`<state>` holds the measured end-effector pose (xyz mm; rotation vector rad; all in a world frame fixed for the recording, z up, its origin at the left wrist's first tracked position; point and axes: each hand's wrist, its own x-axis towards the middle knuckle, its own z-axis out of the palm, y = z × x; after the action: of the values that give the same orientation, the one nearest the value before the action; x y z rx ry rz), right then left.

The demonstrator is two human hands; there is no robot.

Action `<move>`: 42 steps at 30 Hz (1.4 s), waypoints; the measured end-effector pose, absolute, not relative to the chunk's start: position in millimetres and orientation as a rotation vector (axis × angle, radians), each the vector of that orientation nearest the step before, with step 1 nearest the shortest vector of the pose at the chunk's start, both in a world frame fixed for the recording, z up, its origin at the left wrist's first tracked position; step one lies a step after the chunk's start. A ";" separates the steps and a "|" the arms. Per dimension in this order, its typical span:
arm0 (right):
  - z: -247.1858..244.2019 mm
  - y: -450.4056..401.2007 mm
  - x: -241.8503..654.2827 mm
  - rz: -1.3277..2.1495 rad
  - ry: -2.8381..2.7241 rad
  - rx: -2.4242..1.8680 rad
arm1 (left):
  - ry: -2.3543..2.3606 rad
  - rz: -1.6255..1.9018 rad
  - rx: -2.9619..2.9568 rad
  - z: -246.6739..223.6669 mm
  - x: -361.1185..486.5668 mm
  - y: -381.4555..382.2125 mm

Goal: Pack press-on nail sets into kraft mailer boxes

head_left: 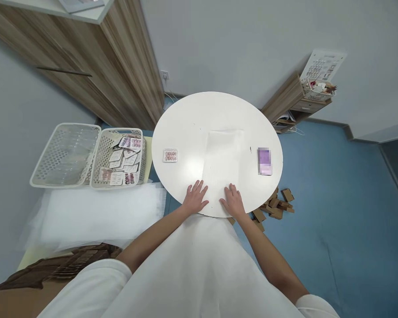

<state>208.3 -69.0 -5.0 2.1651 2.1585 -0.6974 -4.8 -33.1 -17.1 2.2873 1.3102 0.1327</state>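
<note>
A thin, whitish translucent sheet (223, 154) lies flat on the round white table (215, 106) in front of me. My left hand (195, 198) rests with spread fingers at the sheet's near left corner. On its near right part lies my right hand (233, 201), palm down, fingers apart. Neither hand holds anything. To the left on the tabletop sits a small clear pack with reddish round pieces (170, 155). Near the right edge is a purple and pink stack (264, 161), its face blurred out.
Left of the table stand a white basket of small printed packs (124, 163) and another basket with clear plastic pieces (64, 154). A pile of white sheets (99, 216) lies nearer me. Small brown boxes (275, 205) are heaped on the floor at right. Wooden cabinets (126, 57) stand behind.
</note>
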 end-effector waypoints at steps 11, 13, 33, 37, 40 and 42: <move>11.3 15.4 148.8 -0.912 2.362 2.202 | 1.801 0.615 1.667 -12.8 -72.8 24.9; 13.1 41.3 121.5 -1.161 2.330 2.173 | 1.859 0.757 1.487 -14.5 -94.6 47.9; 2.8 62.1 64.0 -2.072 2.020 2.211 | 1.599 0.884 1.092 -16.9 -90.7 59.6; 5.2 18.7 129.7 -1.797 2.109 2.353 | 1.452 0.814 1.221 -11.3 -39.3 30.0; 3.7 -17.5 175.5 -1.639 2.106 2.421 | 1.354 0.716 1.241 -7.9 2.1 8.9; 0.7 -36.7 198.1 -1.576 2.082 2.449 | 1.320 0.657 1.280 -6.3 24.3 -1.4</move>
<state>198.1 -36.7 0.7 2.4487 2.0818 -1.5759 24.3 -1.4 -6.3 1.2803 1.3201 0.6566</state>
